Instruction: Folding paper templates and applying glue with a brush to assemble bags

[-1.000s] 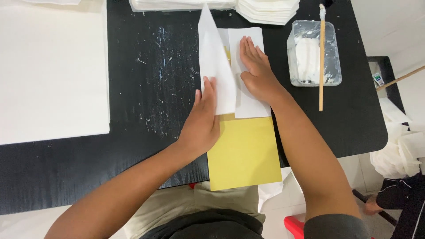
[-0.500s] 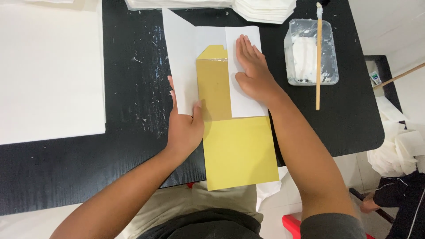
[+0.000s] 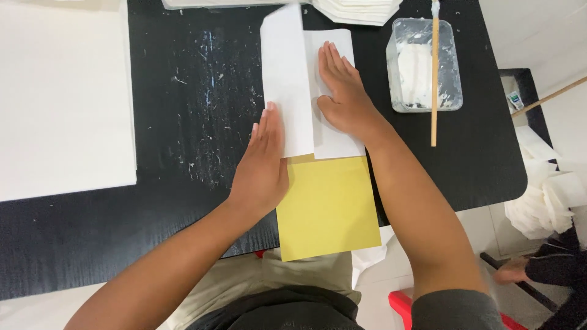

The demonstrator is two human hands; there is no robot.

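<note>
At the upper middle of the frame, on the black scratched table (image 3: 183, 122), lies a white sheet of paper folded into two flaps (image 3: 306, 91) over a yellow rectangular card (image 3: 327, 208). Its long axis runs up and down the picture, away from the person, and the yellow card sticks out from under it toward the lower edge, hanging over the table's near rim.

Both hands lie flat on the white paper. The left hand (image 3: 263, 165) presses the left flap near its lower corner, fingers straight and held together, pointing up the frame. The right hand (image 3: 342, 98) rests on the right flap, fingers slightly spread, thumb out toward the central fold. The overlapping flap edge lies between the two hands, about equally close to each.

Further right stands a clear plastic tub of white paste (image 3: 425, 67) with a wooden stick (image 3: 434, 79) across it. A large white sheet (image 3: 61, 104) fills the upper left.
</note>
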